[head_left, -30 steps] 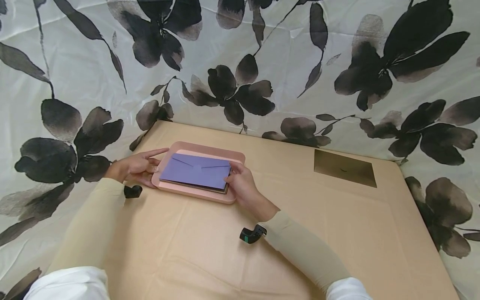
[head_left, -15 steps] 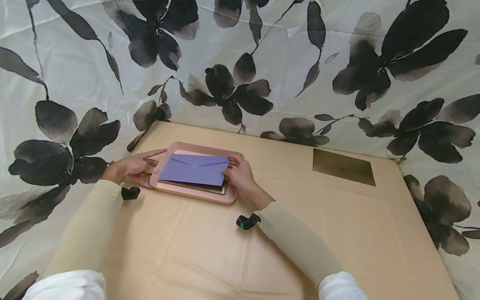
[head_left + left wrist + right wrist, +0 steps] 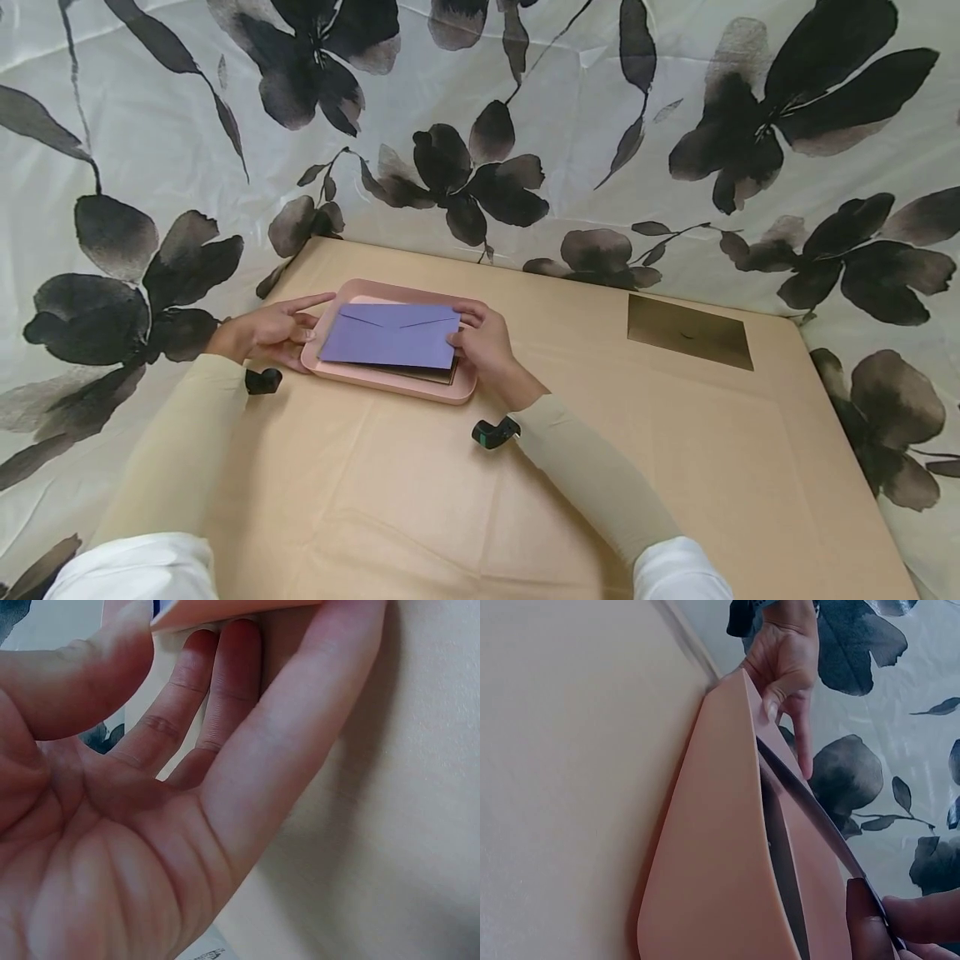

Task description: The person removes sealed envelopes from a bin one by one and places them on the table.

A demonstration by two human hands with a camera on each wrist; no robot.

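Purple envelope (image 3: 390,336), on stack in pink tray (image 3: 390,385), frame centre-left.
Right hand (image 3: 486,346) pinches its right edge; right-wrist view alone shows it lifted. Left hand (image 3: 264,335), fingers straight, steadies tray's left rim.

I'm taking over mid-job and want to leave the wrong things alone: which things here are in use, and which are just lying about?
In use:
purple envelope, pinched at its right edge by the right hand
pink tray, steadied by the left hand
dark stack beneath the envelope

Lying about:
gold envelope, flat on the table, apart from the tray
flowered cloth behind
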